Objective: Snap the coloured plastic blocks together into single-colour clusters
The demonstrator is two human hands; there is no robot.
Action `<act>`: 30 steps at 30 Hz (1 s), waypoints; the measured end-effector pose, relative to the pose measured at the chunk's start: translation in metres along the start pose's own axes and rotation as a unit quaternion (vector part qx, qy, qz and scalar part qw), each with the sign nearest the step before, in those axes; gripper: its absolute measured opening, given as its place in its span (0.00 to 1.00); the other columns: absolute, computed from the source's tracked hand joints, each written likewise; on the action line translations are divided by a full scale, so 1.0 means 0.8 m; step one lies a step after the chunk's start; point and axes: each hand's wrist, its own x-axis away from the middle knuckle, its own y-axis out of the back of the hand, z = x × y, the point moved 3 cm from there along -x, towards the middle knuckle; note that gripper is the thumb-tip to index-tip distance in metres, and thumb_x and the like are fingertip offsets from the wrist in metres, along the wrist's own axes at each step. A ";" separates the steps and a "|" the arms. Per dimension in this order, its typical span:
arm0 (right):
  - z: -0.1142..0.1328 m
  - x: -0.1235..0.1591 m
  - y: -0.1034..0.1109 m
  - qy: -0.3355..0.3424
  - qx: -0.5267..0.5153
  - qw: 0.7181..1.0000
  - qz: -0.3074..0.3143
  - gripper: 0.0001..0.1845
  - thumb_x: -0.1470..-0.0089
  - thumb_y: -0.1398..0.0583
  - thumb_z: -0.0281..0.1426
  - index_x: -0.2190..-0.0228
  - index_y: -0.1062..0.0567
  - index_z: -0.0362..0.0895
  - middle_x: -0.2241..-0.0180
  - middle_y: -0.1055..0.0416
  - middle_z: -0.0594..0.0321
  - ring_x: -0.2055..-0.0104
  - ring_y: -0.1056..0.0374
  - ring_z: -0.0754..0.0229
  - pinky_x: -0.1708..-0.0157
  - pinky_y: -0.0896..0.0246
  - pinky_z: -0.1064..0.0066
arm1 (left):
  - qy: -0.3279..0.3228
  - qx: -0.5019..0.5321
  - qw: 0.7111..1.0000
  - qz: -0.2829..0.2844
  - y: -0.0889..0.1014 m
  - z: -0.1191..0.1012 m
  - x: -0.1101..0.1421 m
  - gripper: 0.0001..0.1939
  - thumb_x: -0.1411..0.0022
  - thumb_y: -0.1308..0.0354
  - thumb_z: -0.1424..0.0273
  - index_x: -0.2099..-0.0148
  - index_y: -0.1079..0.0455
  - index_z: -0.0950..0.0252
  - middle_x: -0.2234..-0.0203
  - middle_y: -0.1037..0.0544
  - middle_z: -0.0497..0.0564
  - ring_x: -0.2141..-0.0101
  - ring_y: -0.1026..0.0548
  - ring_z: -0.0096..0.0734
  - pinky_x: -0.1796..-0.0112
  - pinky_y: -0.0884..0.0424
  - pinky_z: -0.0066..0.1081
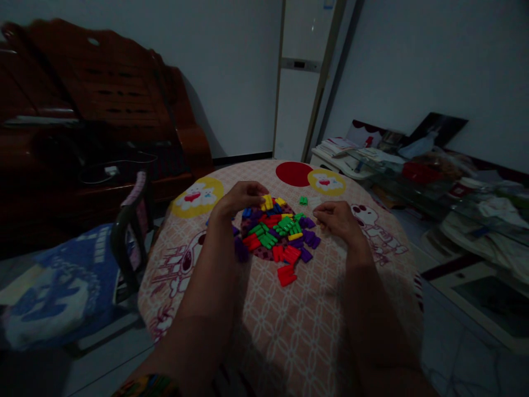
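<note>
Clock positions are taken from the middle of the pile. Nearest, at 6 o'clock, a red block (286, 275) lies on the patterned tabletop (285, 331). Beyond it sits the pile of blocks (268, 238), loose and jumbled, in red, green, purple, blue and yellow; the green pieces show rounded, parallel ribs. The right hand (338, 219), at 3 o'clock, is just beside the pile, thumb and fingertips pressed together; whether it grips anything cannot be told. The left hand (242, 198), at 10 o'clock, pinches a yellow block (266, 203) at its fingertips, over the pile's far edge. That block is bright and ridged. At 1 o'clock, a lone green block (303, 200) lies apart.
</note>
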 end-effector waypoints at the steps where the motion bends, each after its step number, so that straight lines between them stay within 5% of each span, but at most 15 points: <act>1: 0.004 0.000 -0.009 0.002 -0.011 1.000 0.020 0.09 0.52 0.37 0.35 0.74 0.22 0.42 0.81 0.28 0.65 0.82 0.34 0.65 0.83 0.42 0.78 | -0.023 0.023 0.999 0.009 -0.015 -0.008 -0.004 0.18 0.54 0.31 0.68 0.59 0.25 0.68 0.71 0.20 0.49 0.71 0.22 0.30 0.66 0.25 0.30; 4: 0.010 -0.001 -0.028 0.012 -0.051 0.997 0.051 0.15 0.49 0.36 0.41 0.77 0.24 0.42 0.81 0.27 0.64 0.82 0.33 0.66 0.83 0.40 0.78 | -0.083 0.078 0.992 0.049 -0.064 -0.028 -0.016 0.17 0.52 0.31 0.69 0.59 0.25 0.69 0.70 0.20 0.51 0.70 0.21 0.30 0.66 0.25 0.31; 8: 0.004 -0.005 -0.026 0.002 -0.128 0.992 0.020 0.20 0.53 0.32 0.47 0.75 0.25 0.42 0.79 0.25 0.62 0.81 0.31 0.64 0.82 0.36 0.76 | -0.135 0.115 0.983 0.054 -0.112 -0.036 -0.028 0.16 0.52 0.29 0.67 0.62 0.28 0.69 0.74 0.23 0.49 0.74 0.25 0.27 0.71 0.27 0.28; 17: 0.000 0.002 0.033 0.026 -0.222 0.971 -0.089 0.24 0.63 0.28 0.47 0.73 0.26 0.42 0.75 0.24 0.63 0.75 0.26 0.60 0.78 0.29 0.74 | -0.193 0.110 0.974 0.036 -0.160 -0.042 -0.032 0.12 0.52 0.31 0.71 0.66 0.30 0.67 0.72 0.24 0.47 0.71 0.26 0.25 0.65 0.29 0.27; 21: -0.016 0.012 0.072 -0.011 -0.113 0.981 -0.156 0.18 0.59 0.30 0.42 0.73 0.25 0.42 0.76 0.25 0.62 0.78 0.28 0.61 0.79 0.32 0.73 | -0.191 0.073 0.979 0.011 -0.146 -0.043 -0.030 0.10 0.50 0.33 0.72 0.63 0.26 0.67 0.68 0.21 0.50 0.68 0.24 0.27 0.64 0.28 0.28; 24: -0.031 0.021 0.097 -0.062 0.055 0.985 -0.150 0.09 0.55 0.33 0.35 0.75 0.23 0.41 0.77 0.25 0.61 0.79 0.31 0.62 0.80 0.37 0.74 | -0.174 0.075 0.982 -0.021 -0.125 -0.040 -0.031 0.10 0.50 0.33 0.72 0.63 0.26 0.68 0.68 0.21 0.51 0.69 0.24 0.27 0.65 0.27 0.28; 30: -0.051 0.018 0.105 -0.128 0.383 0.914 -0.045 0.05 0.55 0.34 0.26 0.80 0.22 0.43 0.75 0.23 0.57 0.71 0.28 0.59 0.72 0.41 0.73 | -0.151 0.080 0.984 -0.042 -0.106 -0.035 -0.033 0.12 0.51 0.34 0.70 0.63 0.26 0.68 0.69 0.21 0.51 0.70 0.25 0.26 0.66 0.27 0.28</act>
